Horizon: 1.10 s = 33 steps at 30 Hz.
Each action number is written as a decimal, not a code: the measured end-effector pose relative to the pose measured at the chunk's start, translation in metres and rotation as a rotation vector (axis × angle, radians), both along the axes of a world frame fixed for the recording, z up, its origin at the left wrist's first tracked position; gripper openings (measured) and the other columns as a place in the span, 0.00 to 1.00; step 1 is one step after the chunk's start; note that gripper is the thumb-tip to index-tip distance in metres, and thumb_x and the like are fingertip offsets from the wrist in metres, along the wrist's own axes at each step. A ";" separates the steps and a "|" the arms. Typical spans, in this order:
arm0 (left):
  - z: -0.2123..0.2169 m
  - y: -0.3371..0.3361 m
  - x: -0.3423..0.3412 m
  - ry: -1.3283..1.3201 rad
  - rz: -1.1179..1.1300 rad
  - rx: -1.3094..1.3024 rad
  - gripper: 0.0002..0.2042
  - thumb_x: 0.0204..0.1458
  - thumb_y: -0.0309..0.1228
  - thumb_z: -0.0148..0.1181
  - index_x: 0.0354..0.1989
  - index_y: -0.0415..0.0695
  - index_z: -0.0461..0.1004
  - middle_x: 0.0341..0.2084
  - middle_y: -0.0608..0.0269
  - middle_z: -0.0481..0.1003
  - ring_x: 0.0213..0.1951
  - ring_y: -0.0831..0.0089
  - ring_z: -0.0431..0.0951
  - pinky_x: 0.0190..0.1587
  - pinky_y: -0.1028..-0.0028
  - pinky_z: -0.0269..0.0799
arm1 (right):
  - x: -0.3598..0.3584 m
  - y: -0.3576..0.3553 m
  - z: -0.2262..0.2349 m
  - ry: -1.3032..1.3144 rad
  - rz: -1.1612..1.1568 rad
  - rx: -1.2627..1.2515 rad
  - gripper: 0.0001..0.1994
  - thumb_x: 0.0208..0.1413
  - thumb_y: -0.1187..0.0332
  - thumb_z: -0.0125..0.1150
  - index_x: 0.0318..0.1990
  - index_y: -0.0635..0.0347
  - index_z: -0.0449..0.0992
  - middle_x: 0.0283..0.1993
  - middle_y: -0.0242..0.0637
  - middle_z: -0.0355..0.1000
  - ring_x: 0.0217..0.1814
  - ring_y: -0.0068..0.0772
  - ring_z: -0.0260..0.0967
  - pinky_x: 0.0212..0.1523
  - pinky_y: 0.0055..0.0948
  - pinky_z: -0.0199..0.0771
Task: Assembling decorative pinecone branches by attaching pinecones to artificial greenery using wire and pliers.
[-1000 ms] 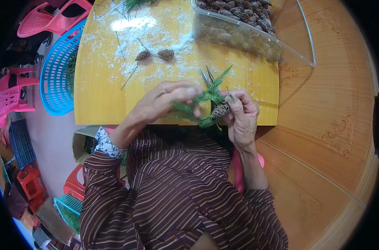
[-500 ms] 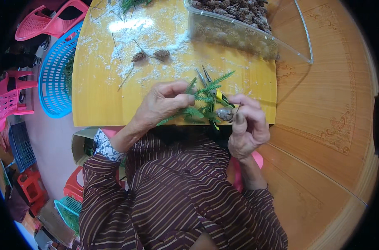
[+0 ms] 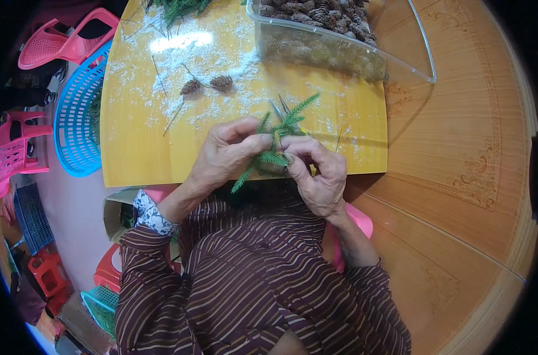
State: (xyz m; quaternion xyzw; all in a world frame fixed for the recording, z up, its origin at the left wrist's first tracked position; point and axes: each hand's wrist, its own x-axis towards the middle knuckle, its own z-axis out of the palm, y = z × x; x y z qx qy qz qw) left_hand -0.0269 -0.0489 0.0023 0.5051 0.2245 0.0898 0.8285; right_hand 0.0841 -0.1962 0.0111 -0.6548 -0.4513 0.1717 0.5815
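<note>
A green artificial pine sprig is pinched in my left hand, its fronds spreading above and below the fingers. My right hand meets it from the right, thumb and fingertips closed beside the sprig's stem. Whatever those fingertips grip is hidden; the grey-brown pine cone from before is out of sight. Behind the sprig lies a pair of pliers, its metal jaws showing on the yellow board. Farther off, two small brown pine cones with thin stems rest on the board.
A clear plastic tub heaped with pine cones stands at the far right of the board. White flakes and thin stems are scattered over it, with more greenery at the far edge. A blue basket and pink chairs stand left.
My right hand has moved left to the sprig, and the pine cone it held is now hidden. My left hand still pinches the sprig. The view has shifted slightly.
</note>
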 end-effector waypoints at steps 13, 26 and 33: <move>0.013 0.006 -0.001 0.061 -0.033 0.140 0.05 0.51 0.26 0.58 0.31 0.36 0.76 0.23 0.78 0.65 0.28 0.90 0.62 0.28 0.84 0.57 | 0.001 0.000 0.019 -0.208 -0.121 -0.126 0.03 0.49 0.77 0.63 0.31 0.64 0.75 0.28 0.34 0.68 0.23 0.20 0.62 0.23 0.19 0.59; 0.009 0.013 -0.005 0.096 -0.166 0.161 0.06 0.53 0.29 0.58 0.33 0.40 0.78 0.18 0.80 0.64 0.21 0.90 0.59 0.21 0.85 0.51 | 0.000 0.003 0.017 -0.474 -0.123 -0.139 0.07 0.43 0.81 0.64 0.32 0.64 0.75 0.27 0.39 0.68 0.26 0.33 0.67 0.25 0.28 0.66; -0.001 0.013 -0.007 0.057 -0.168 0.146 0.06 0.53 0.29 0.57 0.34 0.41 0.78 0.19 0.80 0.67 0.21 0.91 0.61 0.22 0.86 0.54 | 0.000 0.005 0.016 -0.522 -0.047 -0.082 0.09 0.43 0.82 0.64 0.34 0.64 0.75 0.28 0.39 0.70 0.28 0.34 0.70 0.27 0.26 0.69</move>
